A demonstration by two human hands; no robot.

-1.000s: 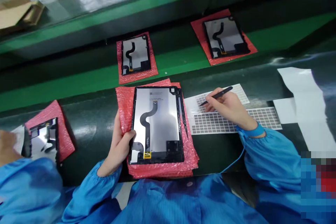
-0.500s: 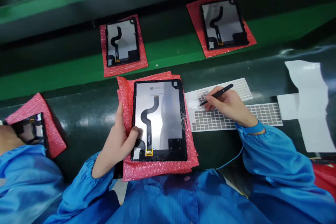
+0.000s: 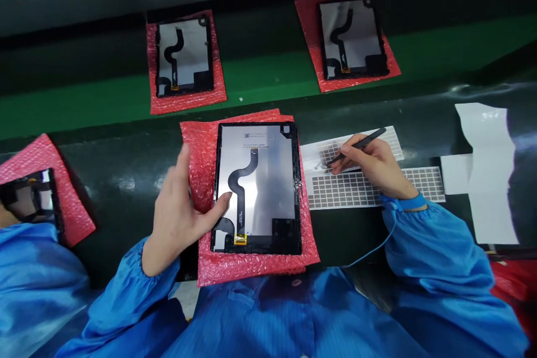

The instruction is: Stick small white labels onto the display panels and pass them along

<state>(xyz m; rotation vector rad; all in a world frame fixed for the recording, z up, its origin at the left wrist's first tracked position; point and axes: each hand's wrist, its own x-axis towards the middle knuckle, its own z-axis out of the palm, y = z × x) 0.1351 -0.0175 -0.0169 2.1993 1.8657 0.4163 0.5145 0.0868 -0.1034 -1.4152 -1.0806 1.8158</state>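
In front of me a tablet display panel (image 3: 274,184) lies back side up, with a black S-shaped ribbon cable (image 3: 240,196) on its silvery face. Pink bubble wrap (image 3: 255,267) is under it. My left hand (image 3: 178,212) is open at the panel's left side, its thumb over the panel edge and its other fingers spread. Between the fingers of my right hand (image 3: 380,168) are black tweezers (image 3: 366,140), their tips down at the upper of two sheets of small grey stickers (image 3: 335,193). That hand partly covers the sheets.
Two more panels (image 3: 197,56) (image 3: 356,39) on pink wrap lie on the green strip beyond. A co-worker's blue sleeve (image 3: 37,279) and another panel (image 3: 33,196) are at the left. White paper (image 3: 493,173) lies at the right. A blue cord (image 3: 375,249) runs from my right wristband.
My left hand's fingers have spread away from the wrap, and its thumb reaches further over the panel. The tweezers have shifted slightly right over the sticker sheet. The view has moved a little.
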